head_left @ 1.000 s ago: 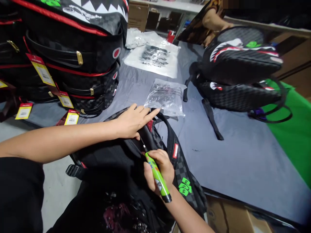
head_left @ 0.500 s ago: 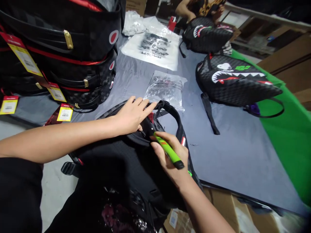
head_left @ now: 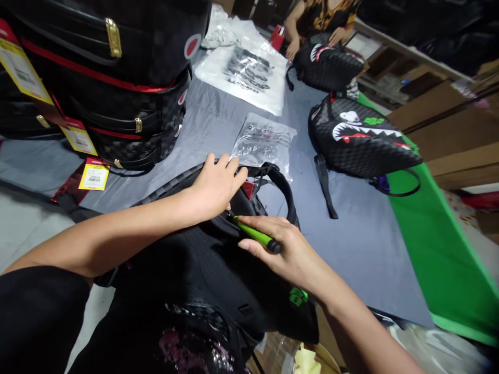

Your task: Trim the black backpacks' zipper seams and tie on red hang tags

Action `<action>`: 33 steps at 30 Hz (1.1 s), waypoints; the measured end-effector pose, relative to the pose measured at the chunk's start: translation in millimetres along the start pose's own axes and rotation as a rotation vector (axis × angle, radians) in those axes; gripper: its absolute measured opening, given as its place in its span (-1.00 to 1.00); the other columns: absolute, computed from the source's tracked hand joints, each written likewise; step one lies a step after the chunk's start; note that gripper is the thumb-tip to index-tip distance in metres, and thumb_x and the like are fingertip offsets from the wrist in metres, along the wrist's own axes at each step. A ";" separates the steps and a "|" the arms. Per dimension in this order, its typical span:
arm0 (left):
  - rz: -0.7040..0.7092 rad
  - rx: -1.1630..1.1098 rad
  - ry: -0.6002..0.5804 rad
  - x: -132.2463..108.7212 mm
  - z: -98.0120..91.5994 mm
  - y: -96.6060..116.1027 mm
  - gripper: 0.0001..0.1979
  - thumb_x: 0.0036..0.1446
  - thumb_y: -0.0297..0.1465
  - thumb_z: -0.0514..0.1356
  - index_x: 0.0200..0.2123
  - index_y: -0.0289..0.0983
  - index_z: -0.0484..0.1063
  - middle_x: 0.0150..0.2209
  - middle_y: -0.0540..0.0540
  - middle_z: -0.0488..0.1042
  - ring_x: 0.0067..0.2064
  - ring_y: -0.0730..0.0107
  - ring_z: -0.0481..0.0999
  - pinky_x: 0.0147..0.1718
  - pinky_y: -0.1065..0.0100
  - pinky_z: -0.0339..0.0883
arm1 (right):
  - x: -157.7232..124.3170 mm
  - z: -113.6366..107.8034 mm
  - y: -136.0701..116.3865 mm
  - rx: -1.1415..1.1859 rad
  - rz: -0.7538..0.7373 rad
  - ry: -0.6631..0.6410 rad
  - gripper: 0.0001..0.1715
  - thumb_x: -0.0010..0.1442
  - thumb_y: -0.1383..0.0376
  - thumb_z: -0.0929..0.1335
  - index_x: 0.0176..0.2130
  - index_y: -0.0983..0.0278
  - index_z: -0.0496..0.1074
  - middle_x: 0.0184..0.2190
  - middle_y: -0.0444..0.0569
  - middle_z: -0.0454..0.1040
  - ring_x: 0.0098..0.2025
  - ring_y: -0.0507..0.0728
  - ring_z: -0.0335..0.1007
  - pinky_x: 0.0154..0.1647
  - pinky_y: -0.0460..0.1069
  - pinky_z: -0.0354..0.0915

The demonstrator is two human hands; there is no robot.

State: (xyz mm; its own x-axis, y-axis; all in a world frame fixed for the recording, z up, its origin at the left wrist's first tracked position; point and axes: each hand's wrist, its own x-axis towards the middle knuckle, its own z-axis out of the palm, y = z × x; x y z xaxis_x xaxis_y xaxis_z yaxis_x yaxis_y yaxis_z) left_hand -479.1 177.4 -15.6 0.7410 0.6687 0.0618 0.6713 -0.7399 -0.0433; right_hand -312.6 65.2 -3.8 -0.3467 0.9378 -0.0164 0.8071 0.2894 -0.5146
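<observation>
A black checkered backpack lies in front of me at the table's edge, its strap side facing up. My left hand grips its upper edge, fingers bent over the rim; the thumb is mostly hidden. In my right hand is a slim bright-green, pen-like tool with a black end, pinched between thumb and fingers. Its front tip points into the fold beside my left hand and is hidden there. A red tab and the looped black strap show just beyond.
Tagged black backpacks are stacked at the left. Clear plastic packets and white plastic bags lie on the grey-covered table. Two shark-mouth backpacks stand at the right near green cloth. Across the table, another person's hand touches one.
The green tool has tilted flatter and moved left, its tip deeper in the fold. My left hand keeps its hold. My view has shifted slightly; the other person's hands have lowered.
</observation>
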 end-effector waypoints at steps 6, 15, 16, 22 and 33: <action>-0.007 -0.006 0.029 -1.1 2.4 -1.4 -0.26 0.10 -0.19 0.31 0.26 -0.37 0.16 0.20 -0.34 0.27 0.15 -0.07 0.23 0.05 0.06 0.10 | 8.5 3.8 -6.2 -0.072 0.000 0.034 -0.71 0.26 0.31 0.36 -0.01 0.30 0.47 -0.15 -0.01 0.62 -0.21 0.16 0.54 -0.09 0.12 0.35; -0.014 -0.018 0.037 -0.6 6.1 -1.5 -0.31 0.11 -0.19 0.28 0.24 -0.35 0.18 0.17 -0.33 0.29 0.15 -0.05 0.22 0.05 0.10 0.08 | 12.3 1.9 -7.6 -0.122 -0.058 -0.023 -0.74 0.23 0.39 0.38 -0.05 0.31 0.47 -0.31 -0.07 0.62 -0.31 0.12 0.54 -0.10 0.11 0.32; -0.016 -0.019 0.036 -0.6 6.4 -1.5 -0.31 0.11 -0.19 0.28 0.24 -0.34 0.17 0.18 -0.32 0.29 0.15 -0.04 0.22 0.06 0.10 0.08 | 12.7 1.6 -7.9 -0.124 -0.060 -0.025 -0.75 0.23 0.39 0.37 -0.05 0.31 0.47 -0.30 -0.06 0.62 -0.29 0.12 0.54 -0.10 0.10 0.31; -0.027 -0.013 0.043 -1.0 7.5 -1.6 -0.33 0.14 -0.21 0.25 0.25 -0.31 0.17 0.19 -0.30 0.29 0.17 -0.03 0.21 0.06 0.10 0.08 | 13.1 0.0 -10.2 -0.134 -0.057 -0.070 -0.74 0.24 0.41 0.35 -0.05 0.28 0.45 -0.19 -0.01 0.62 -0.21 0.15 0.56 -0.08 0.11 0.31; -0.033 -0.009 0.031 -0.5 7.9 -1.6 -0.31 0.12 -0.20 0.27 0.26 -0.32 0.17 0.19 -0.29 0.27 0.16 -0.02 0.22 0.07 0.10 0.08 | 14.1 1.1 -7.0 -0.084 -0.108 -0.055 -0.62 0.23 0.45 0.32 0.03 0.26 0.45 -0.07 0.04 0.59 -0.08 0.17 0.55 -0.05 0.10 0.40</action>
State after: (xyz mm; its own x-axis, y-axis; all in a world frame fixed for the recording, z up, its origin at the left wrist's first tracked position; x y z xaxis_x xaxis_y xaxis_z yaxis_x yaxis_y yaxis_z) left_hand -480.4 178.9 -23.4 0.7172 0.6905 0.0938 0.6954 -0.7179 -0.0318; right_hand -323.7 76.2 -1.4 -0.4578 0.8889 -0.0127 0.7998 0.4056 -0.4425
